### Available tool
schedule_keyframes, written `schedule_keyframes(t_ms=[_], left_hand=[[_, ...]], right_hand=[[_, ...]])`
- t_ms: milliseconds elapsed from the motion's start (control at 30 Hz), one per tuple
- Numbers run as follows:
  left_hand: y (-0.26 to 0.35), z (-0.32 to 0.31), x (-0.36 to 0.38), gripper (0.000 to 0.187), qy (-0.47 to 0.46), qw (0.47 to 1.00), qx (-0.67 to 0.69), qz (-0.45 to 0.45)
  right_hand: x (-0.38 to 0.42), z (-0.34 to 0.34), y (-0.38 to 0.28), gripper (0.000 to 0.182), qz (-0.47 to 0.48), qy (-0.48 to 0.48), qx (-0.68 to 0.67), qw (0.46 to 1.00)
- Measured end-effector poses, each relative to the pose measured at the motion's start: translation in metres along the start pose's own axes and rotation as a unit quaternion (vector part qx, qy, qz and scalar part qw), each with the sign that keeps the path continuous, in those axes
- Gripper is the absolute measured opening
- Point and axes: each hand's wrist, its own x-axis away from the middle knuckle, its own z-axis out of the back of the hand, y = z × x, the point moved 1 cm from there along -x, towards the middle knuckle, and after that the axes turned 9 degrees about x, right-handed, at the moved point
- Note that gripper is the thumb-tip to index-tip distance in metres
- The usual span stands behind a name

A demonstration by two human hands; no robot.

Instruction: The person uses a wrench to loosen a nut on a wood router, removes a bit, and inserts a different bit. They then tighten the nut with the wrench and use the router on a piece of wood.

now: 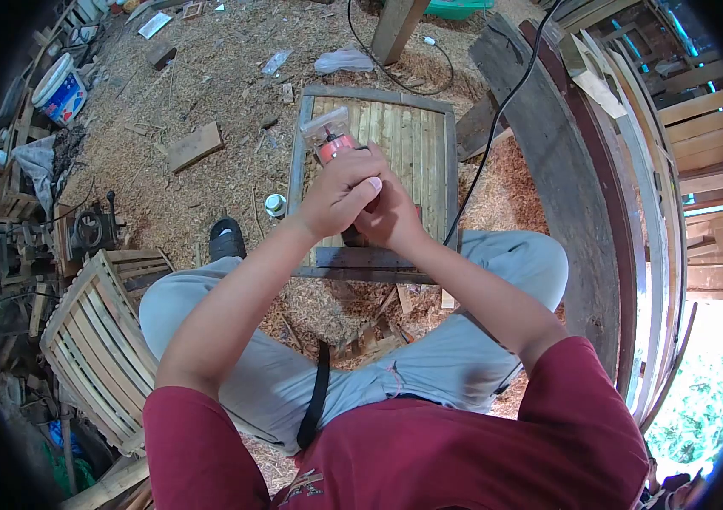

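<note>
Both hands come together around a red trim router (336,148) over a low slatted wooden stool (404,140) in front of me. The router's clear plastic base points up and away from my body, with a dark shaft showing inside it. My left hand (340,194) lies over the upper side of the grip, its fingers closed and its thumb across the other hand. My right hand (389,212) is closed around the rear of the body, partly covered by the left. Most of the router's body is hidden by the fingers.
A black cable (498,119) runs down past the stool's right side. Long boards (549,170) lean at the right. A small round container (276,204) and a loose wood block (195,146) lie on the sawdust floor. Another slatted panel (102,340) stands at the left.
</note>
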Motion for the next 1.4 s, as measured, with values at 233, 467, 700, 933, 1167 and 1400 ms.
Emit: schedule_keyframes(t_ms=[233,467,700,933,1167,1400], left_hand=[[0.007,0.019,-0.015,0.027,0.226,0.933,0.269,0.078],[-0.012,0.065,-0.029,0.030,0.393,0.784,0.472,0.094],[-0.047,0.052,-0.026,0.034,0.412,0.736,0.515,0.153],[-0.051,0.052,-0.033,0.035,0.412,0.726,0.520,0.182],[-0.049,0.053,-0.038,0.035,0.370,0.761,0.503,0.178],[-0.026,0.032,-0.035,0.034,0.328,0.831,0.425,0.149]], right_hand=[[-0.001,0.012,-0.027,0.099,-0.077,-0.019,0.086,0.993],[-0.005,0.014,-0.034,0.104,-0.075,-0.035,0.116,0.990],[-0.004,0.014,-0.033,0.104,-0.057,-0.024,0.137,0.989],[-0.005,0.014,-0.032,0.105,-0.062,-0.027,0.121,0.990],[-0.004,0.014,-0.033,0.105,-0.081,-0.029,0.131,0.988],[-0.004,0.014,-0.033,0.104,-0.084,-0.027,0.133,0.987]])
